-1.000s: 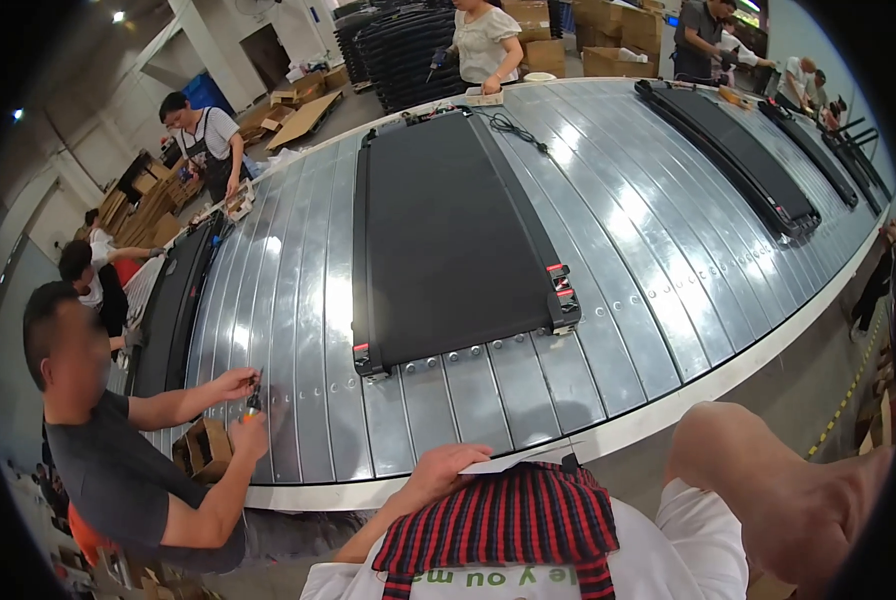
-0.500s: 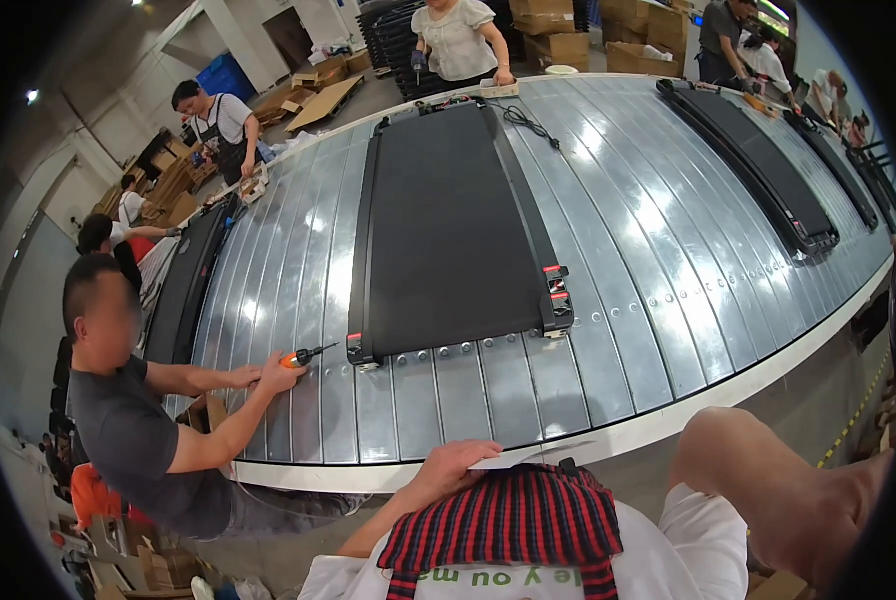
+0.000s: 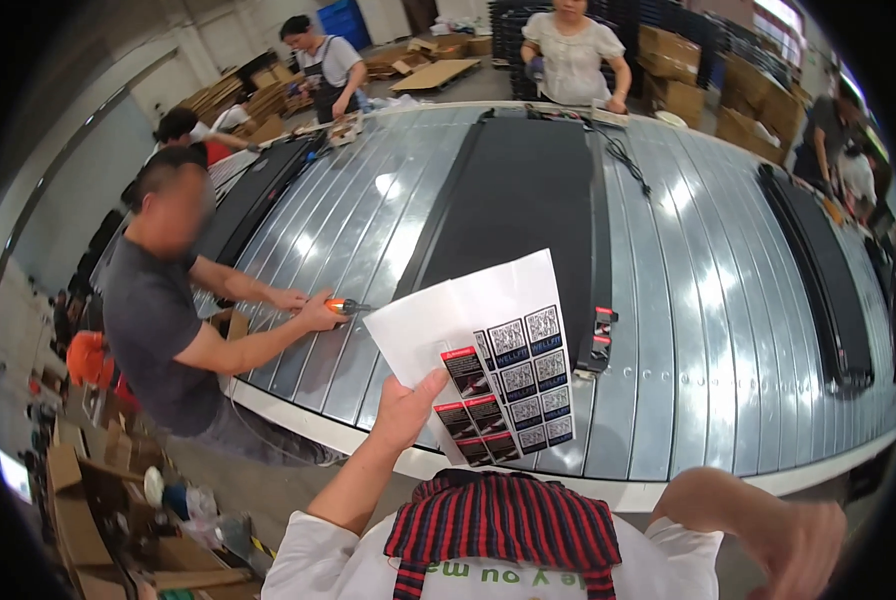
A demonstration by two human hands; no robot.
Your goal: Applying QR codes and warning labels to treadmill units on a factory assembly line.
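My left hand (image 3: 408, 412) is closed on a few sticker sheets (image 3: 438, 310), its thumb lying on top of them. Square code labels (image 3: 530, 375) show on one sheet, and warning labels (image 3: 470, 415) in red and black on another. Held upright in front of me, they cover part of a black treadmill deck (image 3: 518, 190) lying on the metal slatted table. At the lower right, my right hand (image 3: 808, 545) is off the table and smeared by motion, so its fingers cannot be read. My red-and-black striped apron (image 3: 508, 525) is below the sheets.
A co-worker (image 3: 158, 300) at the left holds an orange power screwdriver (image 3: 342, 306) close to the treadmill's near corner. More treadmill decks (image 3: 818, 280) lie on the slatted table (image 3: 688, 300). Other people stand along its far side. Cardboard boxes (image 3: 98, 520) sit on the floor at lower left.
My left hand has come up from the apron with the sticker sheets, whose printed labels now show. My right hand has shifted and blurred. The whole view has turned left.
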